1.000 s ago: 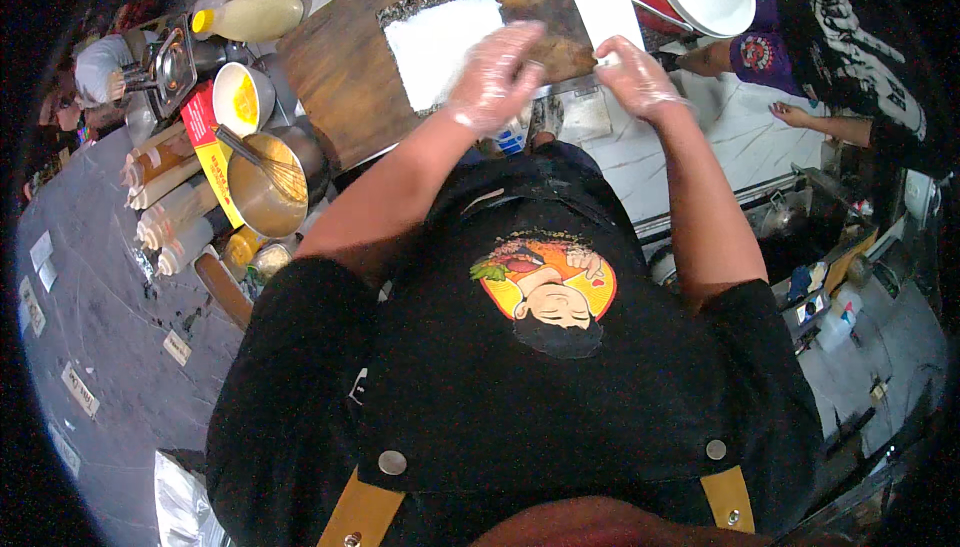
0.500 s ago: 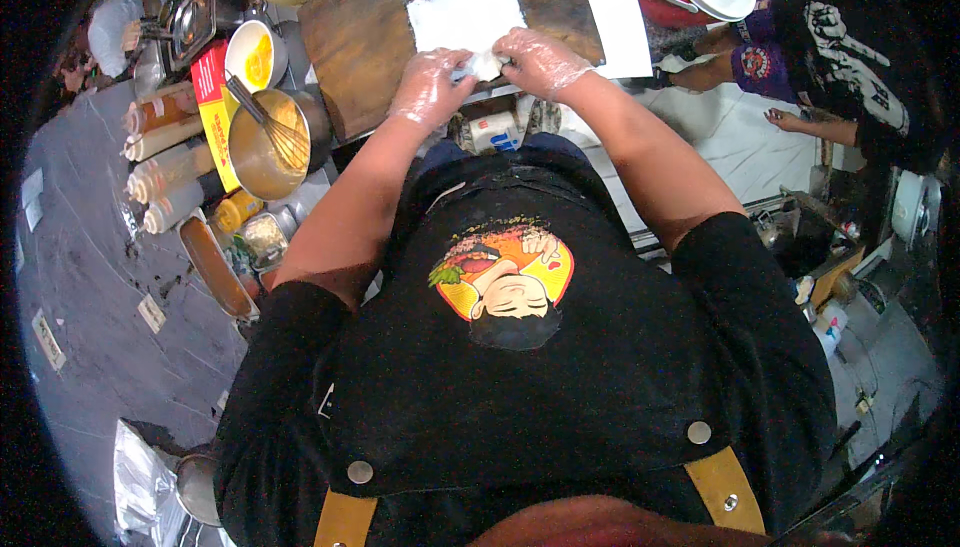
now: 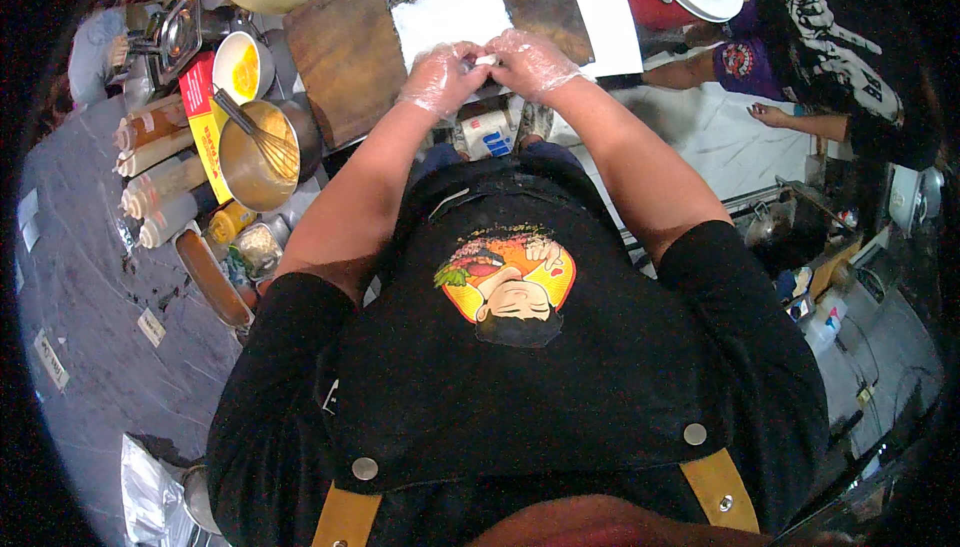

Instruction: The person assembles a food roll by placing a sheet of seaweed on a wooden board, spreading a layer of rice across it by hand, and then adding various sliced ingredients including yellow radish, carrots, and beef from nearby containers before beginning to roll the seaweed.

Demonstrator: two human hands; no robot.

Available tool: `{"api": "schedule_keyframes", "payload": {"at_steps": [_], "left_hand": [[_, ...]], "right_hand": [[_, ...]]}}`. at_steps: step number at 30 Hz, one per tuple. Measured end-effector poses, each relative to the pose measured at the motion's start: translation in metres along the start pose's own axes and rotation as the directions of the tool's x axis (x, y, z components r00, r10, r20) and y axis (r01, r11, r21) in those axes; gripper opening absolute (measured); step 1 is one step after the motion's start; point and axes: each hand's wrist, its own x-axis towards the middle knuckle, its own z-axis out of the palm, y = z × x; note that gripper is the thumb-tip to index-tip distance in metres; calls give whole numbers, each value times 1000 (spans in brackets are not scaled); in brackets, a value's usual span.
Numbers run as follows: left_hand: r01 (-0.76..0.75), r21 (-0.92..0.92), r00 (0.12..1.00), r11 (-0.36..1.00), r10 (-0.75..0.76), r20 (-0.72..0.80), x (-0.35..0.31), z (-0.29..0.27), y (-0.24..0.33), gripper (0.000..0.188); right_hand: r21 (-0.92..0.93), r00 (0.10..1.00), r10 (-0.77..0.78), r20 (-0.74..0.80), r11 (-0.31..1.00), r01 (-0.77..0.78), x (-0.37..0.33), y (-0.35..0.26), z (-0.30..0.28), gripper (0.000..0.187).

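Now the left hand [image 3: 441,77] and right hand [image 3: 532,65], apart a second ago, meet curled, together pinching a white lump [image 3: 486,60].

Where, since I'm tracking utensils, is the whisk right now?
In the head view's left part, the whisk rests in the round metal bowl, beside the red-and-yellow box.

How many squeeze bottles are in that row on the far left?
4, left of the red-and-yellow box. From top to bottom of the picture: a brownish bottle, a pale bottle, a third bottle and a fourth bottle. Others may be hidden.
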Motion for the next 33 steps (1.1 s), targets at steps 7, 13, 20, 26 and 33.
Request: {"api": "schedule_keyframes", "payload": {"at_steps": [7,13,20,26,33], "left_hand": [[161,-430,987,888,-153,53,3,-11,7,33],[232,-728,972,645,-182,149,2,-11,-4,23],[243,-731,970,637,-164,179,-2,-20,8,17],[196,-443,976,875,-218,1,-2,-13,3,24],[-34,-92,998,995,29,-60,-5,13,-3,29]], "right_hand": [[184,990,102,94,976,-118,2,-7,-30,34],[244,978,122,167,956,-161,7,-24,-61,35],[160,986,33,166,985,-60,13,-28,-64,33],[-39,969,63,237,998,-55,63,-17,-92,40],[-25,952,264,-153,962,-271,144,10,-154,55]]}}
